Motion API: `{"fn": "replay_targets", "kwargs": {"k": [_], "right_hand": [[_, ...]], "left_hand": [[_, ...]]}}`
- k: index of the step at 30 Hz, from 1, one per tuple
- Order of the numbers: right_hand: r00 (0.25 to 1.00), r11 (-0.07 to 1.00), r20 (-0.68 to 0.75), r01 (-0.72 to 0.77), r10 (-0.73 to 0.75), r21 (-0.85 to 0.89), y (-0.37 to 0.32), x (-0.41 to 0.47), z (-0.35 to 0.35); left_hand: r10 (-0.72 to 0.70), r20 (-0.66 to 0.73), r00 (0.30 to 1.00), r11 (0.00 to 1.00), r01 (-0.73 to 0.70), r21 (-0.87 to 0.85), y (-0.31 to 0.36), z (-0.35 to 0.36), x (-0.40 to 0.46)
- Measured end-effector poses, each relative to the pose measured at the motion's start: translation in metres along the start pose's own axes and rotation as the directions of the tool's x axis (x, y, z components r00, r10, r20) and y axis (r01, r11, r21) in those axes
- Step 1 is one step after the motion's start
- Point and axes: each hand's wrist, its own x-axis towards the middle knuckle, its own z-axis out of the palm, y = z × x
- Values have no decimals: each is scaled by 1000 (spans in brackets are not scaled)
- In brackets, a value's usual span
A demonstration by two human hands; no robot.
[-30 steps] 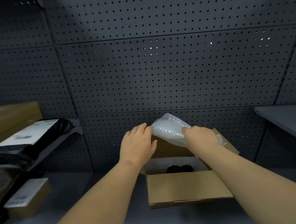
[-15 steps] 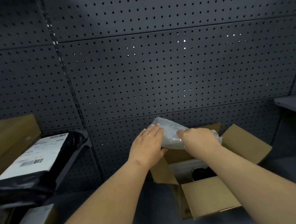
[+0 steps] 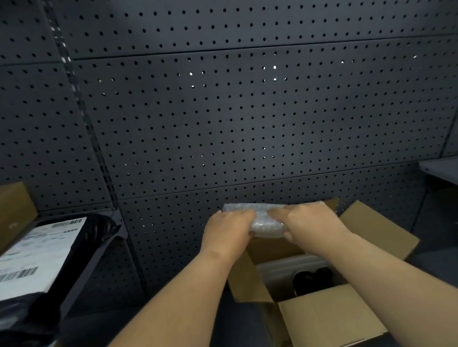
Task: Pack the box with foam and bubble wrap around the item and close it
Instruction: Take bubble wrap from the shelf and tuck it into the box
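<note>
An open cardboard box (image 3: 327,318) stands on the dark shelf at lower right, flaps spread outward. Inside it a black item (image 3: 312,277) lies against white foam (image 3: 280,268) lining the far side. A folded wad of clear bubble wrap (image 3: 263,219) hovers over the box's back edge. My left hand (image 3: 228,233) grips its left end and my right hand (image 3: 311,225) grips its right end, both above the box opening.
A dark pegboard wall (image 3: 245,118) rises right behind the box. At left a shelf holds a black mailer bag with white labels (image 3: 36,257) and a brown carton (image 3: 3,216). A grey shelf edge (image 3: 452,168) juts in at right.
Both hands have closed together on the bubble wrap and squeezed it into a more compact wad, lower over the box. The view has shifted, so the box sits further right.
</note>
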Motion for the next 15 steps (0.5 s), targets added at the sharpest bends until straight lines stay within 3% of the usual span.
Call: {"fn": "replay_targets", "kwargs": {"k": [7,15], "right_hand": [[997,989,-15,-73,76,132,20,5,11],[977,959,48,-215,210,182,41,11,22]], "left_hand": [[-140,-17,990,983,137,-126,10,11,11],[-176,-2,984,976,174,-127,25,20,20]]}}
